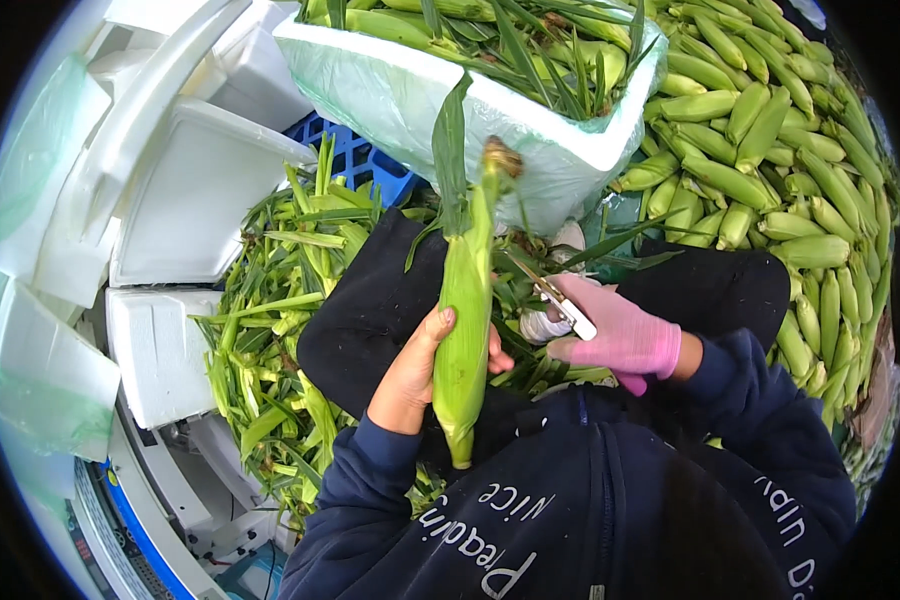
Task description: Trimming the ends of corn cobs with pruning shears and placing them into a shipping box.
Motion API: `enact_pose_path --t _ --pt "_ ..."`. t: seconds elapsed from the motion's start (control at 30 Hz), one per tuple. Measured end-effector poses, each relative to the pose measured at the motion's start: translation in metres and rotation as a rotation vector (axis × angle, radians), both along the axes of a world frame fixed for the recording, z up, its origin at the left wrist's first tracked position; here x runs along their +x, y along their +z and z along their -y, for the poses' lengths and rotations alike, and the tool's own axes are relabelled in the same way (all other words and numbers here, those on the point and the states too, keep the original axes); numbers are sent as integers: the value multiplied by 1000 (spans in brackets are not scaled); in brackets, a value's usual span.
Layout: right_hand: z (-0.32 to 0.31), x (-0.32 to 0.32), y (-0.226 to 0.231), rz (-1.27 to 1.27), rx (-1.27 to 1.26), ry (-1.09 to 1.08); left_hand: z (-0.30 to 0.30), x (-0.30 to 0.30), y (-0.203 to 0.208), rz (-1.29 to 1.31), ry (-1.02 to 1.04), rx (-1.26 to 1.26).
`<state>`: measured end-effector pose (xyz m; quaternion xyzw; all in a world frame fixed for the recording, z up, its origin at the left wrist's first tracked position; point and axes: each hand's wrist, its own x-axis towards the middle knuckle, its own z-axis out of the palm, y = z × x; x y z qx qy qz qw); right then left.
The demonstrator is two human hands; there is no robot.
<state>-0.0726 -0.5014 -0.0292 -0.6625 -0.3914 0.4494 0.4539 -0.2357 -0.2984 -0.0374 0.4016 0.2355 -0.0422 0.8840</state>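
Note:
My bare left hand is wrapped round an ear of corn in its green husk. The ear stands nearly upright in front of me, its brown silk tip up and a long leaf beside it. My right hand, in a pink glove, is closed on a pair of scissors with white handles. The blades point up and left, toward the ear but apart from it. Part of the left fingers is hidden behind the corn.
A foam box lined with green plastic holds corn and leaves ahead of me. To the right rises a large pile of husked-in ears. Stripped husks heap up on the left, beside a blue crate and white foam boxes.

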Motion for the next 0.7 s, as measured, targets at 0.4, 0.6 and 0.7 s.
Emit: enact_pose_path --t 0.4,0.6,0.7 --pt "-1 10 7 248 94 298 3 -42 -6 -136 -378 -549" --pt "4 4 12 -480 -117 -58 -20 -32 -17 -93 -102 -165" --pt "16 -9 16 -373 83 -157 -37 -14 -13 79 188 -223"
